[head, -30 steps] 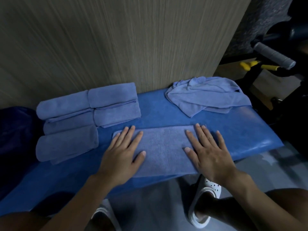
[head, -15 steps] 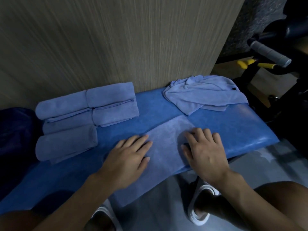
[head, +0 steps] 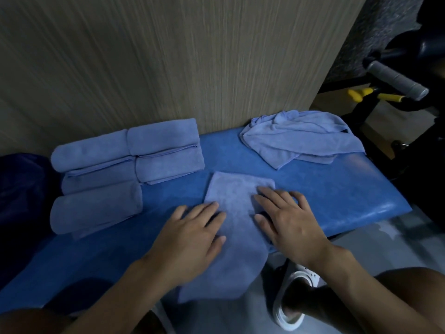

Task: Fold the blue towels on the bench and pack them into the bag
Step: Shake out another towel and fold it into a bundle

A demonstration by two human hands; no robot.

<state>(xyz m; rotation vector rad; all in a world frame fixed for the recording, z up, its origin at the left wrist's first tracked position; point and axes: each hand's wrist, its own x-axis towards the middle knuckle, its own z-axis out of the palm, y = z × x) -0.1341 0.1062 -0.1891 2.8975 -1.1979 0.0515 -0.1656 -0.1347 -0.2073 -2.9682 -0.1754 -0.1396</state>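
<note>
Flat hands pin a narrow towel [head: 238,196] at the front of the bench [head: 337,196]

The towel's near end hangs off the bench edge toward the floor, so the weight of both hands likely keeps it from sliding off. The left hand [head: 190,239] lies on its left border and the right hand [head: 289,220] on its right, fingers straight and spread, gripping nothing. They are set apart with a bare strip of cloth between them, probably to smooth the fold before the next one. Farther back on the left, five folded towels [head: 130,165] lie packed side by side, seemingly parked until packing. At back right a crumpled heap [head: 301,138] waits against the wall [head: 168,56]. A dark blue shape [head: 21,189] at far left may be the bag — too dim to tell.
</note>
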